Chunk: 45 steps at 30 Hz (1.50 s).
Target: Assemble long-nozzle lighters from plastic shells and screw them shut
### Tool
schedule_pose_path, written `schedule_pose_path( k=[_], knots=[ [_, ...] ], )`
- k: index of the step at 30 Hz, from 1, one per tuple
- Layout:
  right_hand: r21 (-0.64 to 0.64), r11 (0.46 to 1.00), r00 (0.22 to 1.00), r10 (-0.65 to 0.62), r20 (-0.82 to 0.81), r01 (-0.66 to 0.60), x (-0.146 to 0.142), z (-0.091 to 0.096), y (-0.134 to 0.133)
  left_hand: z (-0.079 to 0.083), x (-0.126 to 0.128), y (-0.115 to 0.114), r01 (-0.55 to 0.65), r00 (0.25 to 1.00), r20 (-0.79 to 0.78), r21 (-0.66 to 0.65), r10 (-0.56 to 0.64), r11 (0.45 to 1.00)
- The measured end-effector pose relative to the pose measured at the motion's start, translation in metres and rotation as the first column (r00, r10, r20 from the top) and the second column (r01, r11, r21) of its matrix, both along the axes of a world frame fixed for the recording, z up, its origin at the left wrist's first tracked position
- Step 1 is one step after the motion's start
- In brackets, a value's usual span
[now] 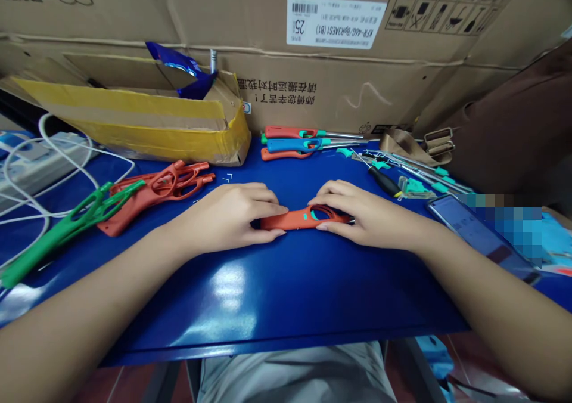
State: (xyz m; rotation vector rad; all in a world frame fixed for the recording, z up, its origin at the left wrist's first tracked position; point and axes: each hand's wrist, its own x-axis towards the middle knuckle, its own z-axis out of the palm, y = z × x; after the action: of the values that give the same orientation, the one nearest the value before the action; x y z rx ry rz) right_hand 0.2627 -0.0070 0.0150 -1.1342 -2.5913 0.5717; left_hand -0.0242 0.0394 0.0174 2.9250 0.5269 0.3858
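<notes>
An orange long-neck gas lighter [295, 219] lies crosswise on the blue table, held at both ends. My left hand [241, 217] is closed round its plain handle end, thumb in front and fingers behind. My right hand [353, 215] grips the other end, by the trigger opening, where a turquoise trigger shows. Most of the metal tube is hidden under that hand. Behind them lie finished-looking lighters [295, 143], orange and blue, stacked with their metal tubes to the right.
Orange handle shells [156, 194] and green shells [71, 230] lie at left, beside white cables [44, 146]. A yellow-taped cardboard box [179, 129] stands behind. At right are a screwdriver [384, 180], metal tubes with turquoise parts [424, 173], a strap [402, 143] and a phone [478, 230]. Tiny screws [227, 177] lie mid-table.
</notes>
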Motion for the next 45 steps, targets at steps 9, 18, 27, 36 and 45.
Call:
schedule_pose_path(
  k=[9, 18, 27, 36, 45],
  knots=[
    [0.05, 0.999, 0.999, -0.019, 0.027, 0.018, -0.003, -0.005, -0.001, 0.001, -0.001, 0.001, -0.044, 0.998, -0.053, 0.04, 0.046, 0.998],
    [0.037, 0.999, 0.999, -0.038, 0.035, 0.037, -0.004, -0.007, 0.0, 0.003, -0.001, -0.003, -0.105, 0.99, -0.089, 0.031, 0.108, 0.994],
    [0.212, 0.976, 0.965, -0.1, 0.241, 0.048, -0.014, -0.006, -0.007, 0.001, 0.01, -0.016, -0.135, 0.98, -0.127, 0.151, 0.154, 0.979],
    [0.119, 0.992, 0.993, -0.061, 0.104, 0.049, -0.011, -0.006, -0.005, -0.012, 0.006, -0.006, -0.04, 0.998, 0.055, 0.033, 0.038, 0.999],
    [0.114, 0.992, 0.997, -0.061, 0.046, 0.055, 0.0, -0.001, -0.001, -0.005, 0.001, 0.001, -0.024, 0.995, 0.098, 0.048, 0.019, 0.999]
  ],
)
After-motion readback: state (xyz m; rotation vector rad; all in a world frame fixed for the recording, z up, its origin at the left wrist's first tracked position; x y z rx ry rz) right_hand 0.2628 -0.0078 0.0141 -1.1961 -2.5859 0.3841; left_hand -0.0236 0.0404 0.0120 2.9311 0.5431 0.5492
